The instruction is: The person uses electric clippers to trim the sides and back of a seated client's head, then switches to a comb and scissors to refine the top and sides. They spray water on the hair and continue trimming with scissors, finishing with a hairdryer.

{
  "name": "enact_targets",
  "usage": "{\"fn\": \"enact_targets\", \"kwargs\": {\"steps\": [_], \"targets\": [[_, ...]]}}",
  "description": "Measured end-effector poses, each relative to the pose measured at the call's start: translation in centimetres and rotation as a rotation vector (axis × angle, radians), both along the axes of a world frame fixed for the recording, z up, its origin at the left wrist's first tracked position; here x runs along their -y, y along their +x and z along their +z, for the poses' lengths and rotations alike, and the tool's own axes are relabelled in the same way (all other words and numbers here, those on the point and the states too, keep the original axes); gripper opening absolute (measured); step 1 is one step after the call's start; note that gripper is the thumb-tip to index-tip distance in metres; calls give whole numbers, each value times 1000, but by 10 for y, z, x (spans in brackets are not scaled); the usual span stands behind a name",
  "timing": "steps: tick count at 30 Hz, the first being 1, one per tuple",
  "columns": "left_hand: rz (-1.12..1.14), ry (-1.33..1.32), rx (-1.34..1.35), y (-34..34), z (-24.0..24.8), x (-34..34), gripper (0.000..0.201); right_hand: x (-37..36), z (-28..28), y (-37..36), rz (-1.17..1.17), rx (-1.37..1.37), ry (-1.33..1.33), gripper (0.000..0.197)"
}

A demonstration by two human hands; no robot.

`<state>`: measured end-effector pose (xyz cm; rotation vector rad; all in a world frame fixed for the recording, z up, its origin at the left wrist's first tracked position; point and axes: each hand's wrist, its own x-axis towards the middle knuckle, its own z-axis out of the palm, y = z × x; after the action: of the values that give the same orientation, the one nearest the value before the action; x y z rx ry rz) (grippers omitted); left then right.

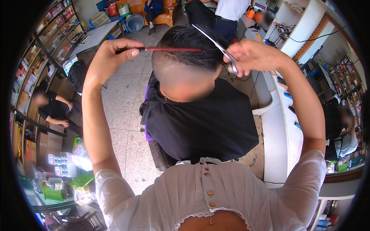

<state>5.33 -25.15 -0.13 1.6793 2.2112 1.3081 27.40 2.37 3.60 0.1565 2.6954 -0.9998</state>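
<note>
A seated person's head with short dark hair (181, 40) is in front of me, and a black cape (200, 125) covers the body below. My left hand (110, 57) pinches the dark handle end of a thin red comb (173, 49), which lies level across the hair at the side of the head. On the other side, my right hand (257, 56) has its fingers at the handles of silver scissors (212, 40). The blades point up and left over the top of the hair, above the comb's tip; whether they are parted is hard to see.
A white counter (275, 119) with clippers and cords runs along the right, beneath a wood-framed mirror (322, 32). Packed shelves (54, 23) and a grey table (96, 36) stand left. People are near the left shelves and at the back by a wooden bench (166, 13).
</note>
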Motion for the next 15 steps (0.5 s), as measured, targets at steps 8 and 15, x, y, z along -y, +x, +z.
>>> {"fn": "enact_targets", "kwargs": {"steps": [8,15], "targets": [[106,56,-49,6,11,-19,22,5,-16,-4,26,4,-27,22],[88,11,-192,10,21,-16,24,-22,-35,21,128,-117,-76,22]]}}
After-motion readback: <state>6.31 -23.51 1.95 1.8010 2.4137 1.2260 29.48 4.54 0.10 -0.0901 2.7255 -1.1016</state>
